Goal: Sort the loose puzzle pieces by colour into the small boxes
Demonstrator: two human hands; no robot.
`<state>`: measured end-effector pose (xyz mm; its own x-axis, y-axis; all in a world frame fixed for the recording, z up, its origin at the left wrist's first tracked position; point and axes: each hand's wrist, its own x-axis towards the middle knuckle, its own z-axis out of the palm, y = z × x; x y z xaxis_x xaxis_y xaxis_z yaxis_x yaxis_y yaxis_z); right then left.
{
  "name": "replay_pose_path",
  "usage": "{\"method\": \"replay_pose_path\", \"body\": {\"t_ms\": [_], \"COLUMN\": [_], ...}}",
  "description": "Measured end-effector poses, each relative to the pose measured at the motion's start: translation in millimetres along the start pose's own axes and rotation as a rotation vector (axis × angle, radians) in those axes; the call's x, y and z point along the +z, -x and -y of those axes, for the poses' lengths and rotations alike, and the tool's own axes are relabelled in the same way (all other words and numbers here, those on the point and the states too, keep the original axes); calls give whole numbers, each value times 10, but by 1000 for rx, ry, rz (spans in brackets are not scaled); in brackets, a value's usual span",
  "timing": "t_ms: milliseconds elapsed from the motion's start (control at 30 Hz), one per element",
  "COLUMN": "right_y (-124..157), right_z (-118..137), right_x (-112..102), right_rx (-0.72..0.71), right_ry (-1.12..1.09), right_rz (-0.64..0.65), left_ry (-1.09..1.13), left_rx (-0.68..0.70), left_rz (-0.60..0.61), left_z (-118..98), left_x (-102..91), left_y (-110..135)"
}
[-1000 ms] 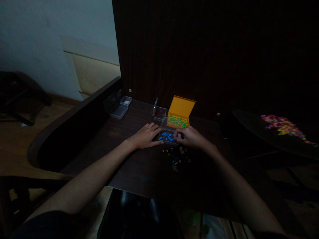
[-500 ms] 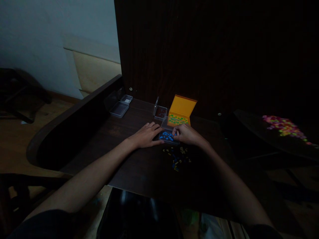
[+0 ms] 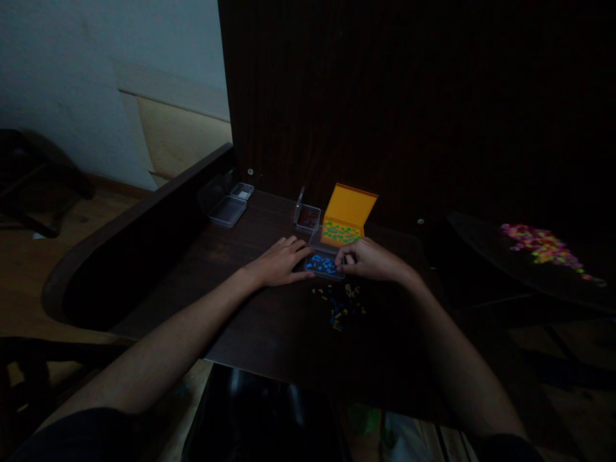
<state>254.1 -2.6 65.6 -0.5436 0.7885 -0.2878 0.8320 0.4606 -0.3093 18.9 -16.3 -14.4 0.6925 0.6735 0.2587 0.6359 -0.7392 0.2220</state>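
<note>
A small clear plastic box with several small blue pieces lies on the dark table. My left hand rests at its left end, fingers stretched out, thumb and index finger apart at the box's near and far left corners. At the right end my right hand has its fingers curled and pinched over the box; whatever lies between the fingertips is too dark to make out. Nearer to me, small yellow and blue pieces are scattered loose on the table.
Behind the box stands an open yellow box with green pieces. A clear box with dark reddish pieces is beside it, and further clear boxes stand at the left. Colourful small pieces lie on a dark surface at right.
My right hand has shifted slightly at the box's right end, its fingers more curled. My left hand stays at the left end. The whole view has moved a little.
</note>
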Motion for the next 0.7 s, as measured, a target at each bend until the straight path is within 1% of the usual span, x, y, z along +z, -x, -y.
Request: {"method": "replay_pose_path", "body": {"t_ms": [100, 167, 233, 267, 367, 467, 567, 700], "right_y": [69, 83, 80, 77, 74, 77, 85, 95], "right_z": [89, 143, 184, 199, 231, 259, 278, 243], "right_x": [-18, 19, 81, 116, 212, 271, 272, 163], "right_rx": [-88, -153, -206, -207, -139, -116, -147, -242], "right_ry": [42, 91, 148, 175, 250, 278, 277, 190], "right_rz": [138, 184, 180, 157, 99, 91, 108, 119], "left_ry": [-12, -21, -26, -25, -21, -18, -12, -11], "left_rx": [3, 2, 1, 3, 10, 7, 6, 6], "left_rz": [6, 7, 4, 2, -1, 3, -2, -5], "left_z": [1, 1, 0, -2, -7, -12, -9, 4], "left_x": [2, 1, -3, -7, -20, -25, -15, 3], "left_y": [0, 1, 1, 2, 2, 1, 2, 8]}}
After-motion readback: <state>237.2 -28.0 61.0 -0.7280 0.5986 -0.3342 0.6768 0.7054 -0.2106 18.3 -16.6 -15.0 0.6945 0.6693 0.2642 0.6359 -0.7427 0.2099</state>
